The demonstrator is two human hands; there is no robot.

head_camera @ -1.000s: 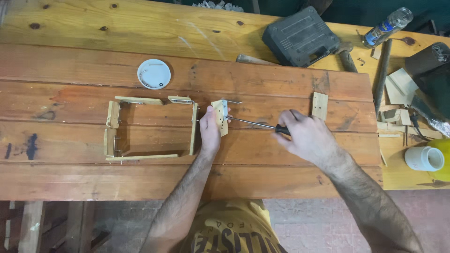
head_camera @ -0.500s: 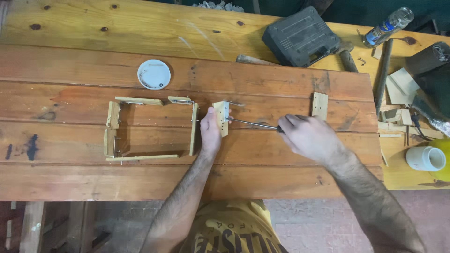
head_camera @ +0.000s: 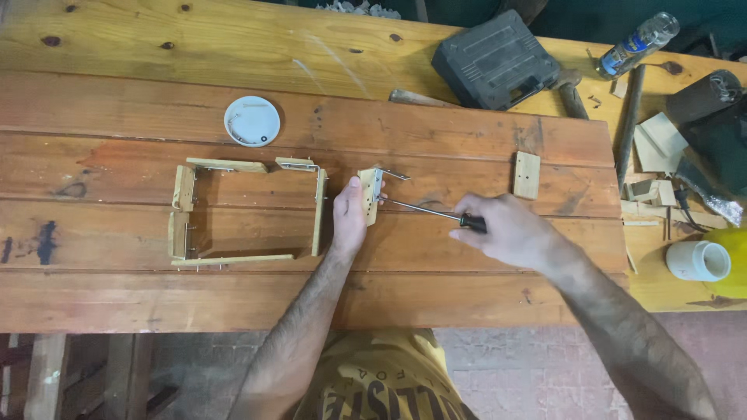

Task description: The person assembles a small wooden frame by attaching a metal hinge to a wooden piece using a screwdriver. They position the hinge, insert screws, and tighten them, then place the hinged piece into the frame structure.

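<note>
- Head view, looking straight down on a wooden bench of reddish planks.
- Left hand laid flat on the planks, fingers pressed together, fingertips pinning a small pale wood block from its left side.
- Bent metal bracket sticking out from the block's upper right corner.
- Right hand closed around the dark handle of a screwdriver; shaft running left, tip at the block's right face.
- Against half a second ago: right hand a little further right and lower, more of the shaft bare; handle end now visible past the fingers.
- Left hand and block unchanged in place over the same span.
- Open frame of thin wood strips just left of the left hand, one gap in its top side; unmoved.
- White round lid above the frame, apart from it.
- Second small wood block above the right hand, not touched.
- Dark plastic tool case at the far edge; plastic bottle beyond it to the right.
- White cup at the right edge, among scrap wood pieces.
</note>
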